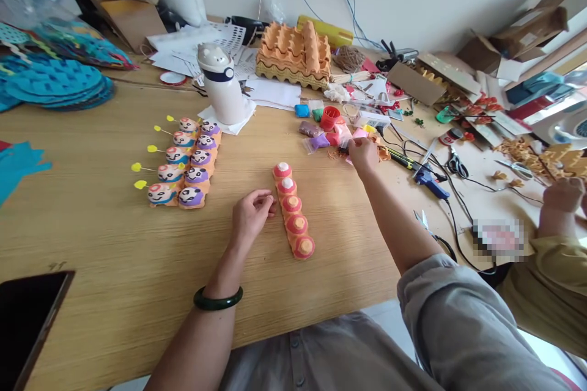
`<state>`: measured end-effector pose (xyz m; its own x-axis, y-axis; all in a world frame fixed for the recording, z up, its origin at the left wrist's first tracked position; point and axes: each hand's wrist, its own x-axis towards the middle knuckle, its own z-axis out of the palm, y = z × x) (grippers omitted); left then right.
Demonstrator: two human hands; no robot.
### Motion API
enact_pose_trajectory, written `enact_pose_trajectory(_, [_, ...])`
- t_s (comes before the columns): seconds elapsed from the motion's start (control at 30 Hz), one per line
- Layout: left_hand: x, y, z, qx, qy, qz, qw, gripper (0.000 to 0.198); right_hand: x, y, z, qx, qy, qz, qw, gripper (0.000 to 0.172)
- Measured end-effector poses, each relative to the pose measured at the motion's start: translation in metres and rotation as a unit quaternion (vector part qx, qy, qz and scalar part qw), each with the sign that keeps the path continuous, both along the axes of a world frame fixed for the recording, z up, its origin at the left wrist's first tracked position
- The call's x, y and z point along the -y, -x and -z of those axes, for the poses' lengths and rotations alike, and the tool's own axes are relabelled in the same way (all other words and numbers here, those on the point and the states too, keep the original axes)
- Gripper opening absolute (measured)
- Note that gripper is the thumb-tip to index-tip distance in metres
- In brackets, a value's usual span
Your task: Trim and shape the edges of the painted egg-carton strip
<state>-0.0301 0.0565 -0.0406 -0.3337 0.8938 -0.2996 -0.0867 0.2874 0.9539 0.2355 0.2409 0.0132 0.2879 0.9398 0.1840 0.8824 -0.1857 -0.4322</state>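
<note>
A short strip cut from an orange egg carton (298, 225) lies before me, its bumps painted pink. The two far bumps bear white lumps, the nearer ones pale orange discs. Just left of it is my left hand (253, 212), fingers curled and thumb pressed to them; what they hold, if anything, is hidden. My right hand (364, 156) reaches down among small packets of coloured clay (339, 135), fingers closed and their tips hidden. Beside that hand are a purple packet (320, 141) and a red cup (330, 118).
At left stands an egg-carton piece with painted panda faces (183, 165) and yellow-tipped sticks. Behind it is a white tumbler (224, 88). Stacked egg cartons (293, 55) sit at the back. To the right lie a blue glue gun (431, 183), cables and scissors (456, 165); another person's hand (564, 201) is there.
</note>
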Motion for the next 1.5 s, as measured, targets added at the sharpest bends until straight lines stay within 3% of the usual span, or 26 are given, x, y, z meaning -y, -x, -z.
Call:
enact_pose_trajectory(0.13, [-0.001,0.0,0.0,0.007,-0.005,-0.006,1.0,0.02,-0.03,0.009,0.001,-0.015,0.035,0.059,0.998,0.023])
enact_pose_trajectory(0.27, [-0.002,-0.001,-0.001,0.008,-0.015,-0.008,1.0,0.017,-0.041,0.017,-0.002,-0.049,0.031,0.062,0.996,0.01])
enact_pose_trajectory(0.5, [-0.003,0.0,0.002,0.005,-0.039,-0.004,0.999,0.016,-0.031,0.012,-0.027,-0.082,-0.078,0.026,0.993,0.014])
enact_pose_trajectory(0.67, [0.0,-0.001,-0.003,0.003,-0.082,-0.015,0.997,0.029,0.012,0.003,-0.031,-0.118,-0.128,-0.017,0.985,0.008])
enact_pose_trajectory(0.83, [0.007,-0.002,-0.013,-0.015,-0.14,-0.011,0.99,0.034,0.083,-0.007,-0.009,-0.232,-0.112,-0.078,0.963,0.012])
enact_pose_trajectory(1.0, [0.019,-0.021,-0.035,-0.023,-0.216,0.046,0.975,0.031,0.14,-0.007,0.013,-0.367,-0.08,-0.108,0.921,0.022])
enact_pose_trajectory(1.13, [0.021,-0.057,-0.055,-0.011,-0.209,0.141,0.968,0.026,0.163,0.004,0.019,-0.425,-0.085,-0.125,0.892,0.031])
enact_pose_trajectory(1.27, [0.013,-0.087,-0.059,-0.005,-0.131,0.201,0.971,0.017,0.178,0.018,0.022,-0.464,-0.072,-0.164,0.868,0.035])
enact_pose_trajectory(1.5, [0.015,-0.106,-0.045,0.02,-0.106,0.158,0.982,0.019,0.191,0.022,0.036,-0.552,-0.025,-0.185,0.813,0.034])
